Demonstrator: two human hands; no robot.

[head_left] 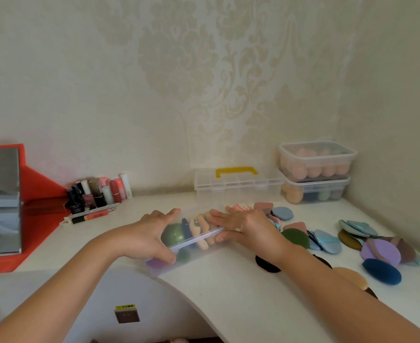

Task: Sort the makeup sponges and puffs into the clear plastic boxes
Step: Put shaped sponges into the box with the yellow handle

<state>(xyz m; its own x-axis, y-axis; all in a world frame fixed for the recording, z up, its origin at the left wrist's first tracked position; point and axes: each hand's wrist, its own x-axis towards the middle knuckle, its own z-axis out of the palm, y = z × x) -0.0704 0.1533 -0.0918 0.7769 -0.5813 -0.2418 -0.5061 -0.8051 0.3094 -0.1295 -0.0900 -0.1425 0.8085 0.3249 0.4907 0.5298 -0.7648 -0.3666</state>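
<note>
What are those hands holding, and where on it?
A long clear box of puffs: left hand grips its left end, right hand rests on top.

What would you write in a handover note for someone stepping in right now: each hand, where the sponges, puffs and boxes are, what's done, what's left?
Left hand grips the left end of the long clear box; right hand presses flat on its lid.
That box holds a row of puffs.
Done: two lidded boxes of sponges are stacked at the back right.
Left: loose puffs lie on the table to the right; the box with the yellow handle stands behind.
</note>
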